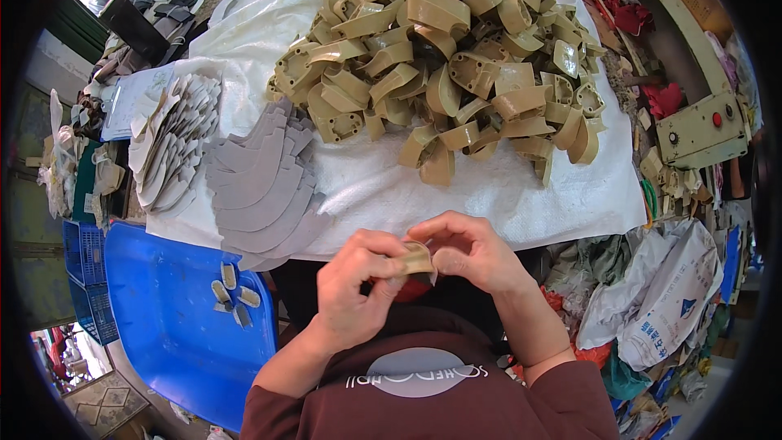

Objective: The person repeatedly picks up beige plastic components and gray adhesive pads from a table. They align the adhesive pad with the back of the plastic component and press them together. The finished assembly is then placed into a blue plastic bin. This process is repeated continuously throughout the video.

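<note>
Close to my body, in front of the table edge, both hands grip one tan shoe heel (417,259). My left hand (358,277) has its fingers and thumb closed on the heel's left side. My right hand (471,254) pinches its right edge, where a thin pale strip hangs at the thumb. Beyond my hands lies a big heap of glossy tan shoe heels (440,12), some with holed flat ends showing. To the left, thin grey curved pieces (265,187) are fanned out in overlapping layers, and a stack of paler cut pieces (175,134) sits beside them.
White woven sheeting (358,187) covers the table. A blue tub (187,334) at the lower left holds several heels (229,277) with grey on them. Blue crates (88,277) stand left of it. At right are a metal machine box (702,132) with a red button and plastic bags (668,301).
</note>
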A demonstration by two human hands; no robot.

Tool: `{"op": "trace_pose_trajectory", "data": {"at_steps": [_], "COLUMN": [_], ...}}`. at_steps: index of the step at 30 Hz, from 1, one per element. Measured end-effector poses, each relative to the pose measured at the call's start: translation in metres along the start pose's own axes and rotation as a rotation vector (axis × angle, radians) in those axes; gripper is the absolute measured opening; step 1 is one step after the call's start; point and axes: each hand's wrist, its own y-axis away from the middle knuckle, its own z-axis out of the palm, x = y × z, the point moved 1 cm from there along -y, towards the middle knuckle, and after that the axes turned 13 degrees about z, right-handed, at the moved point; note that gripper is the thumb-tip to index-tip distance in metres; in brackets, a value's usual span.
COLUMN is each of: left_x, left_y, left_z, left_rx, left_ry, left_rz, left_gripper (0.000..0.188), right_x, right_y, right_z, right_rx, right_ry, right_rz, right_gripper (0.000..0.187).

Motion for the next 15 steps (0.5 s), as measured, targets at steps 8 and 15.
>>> {"op": "trace_pose_trajectory", "data": {"at_steps": [8, 15], "left_x": [0.000, 0.002], "left_y": [-0.001, 0.002], "left_z": [0.003, 0.014], "left_rx": [-0.076, 0.296], "left_ry": [-0.109, 0.287], "left_rz": [0.056, -0.296], "left_gripper": [0.021, 0.017], "right_x": [-0.006, -0.004], "right_y": [-0.011, -0.007], "right_z": [0.004, 0.018], "right_rx": [0.035, 0.282], "right_ry": [-0.001, 0.350], "right_rz": [-0.013, -0.461], "right_gripper": [0.036, 0.022]}}
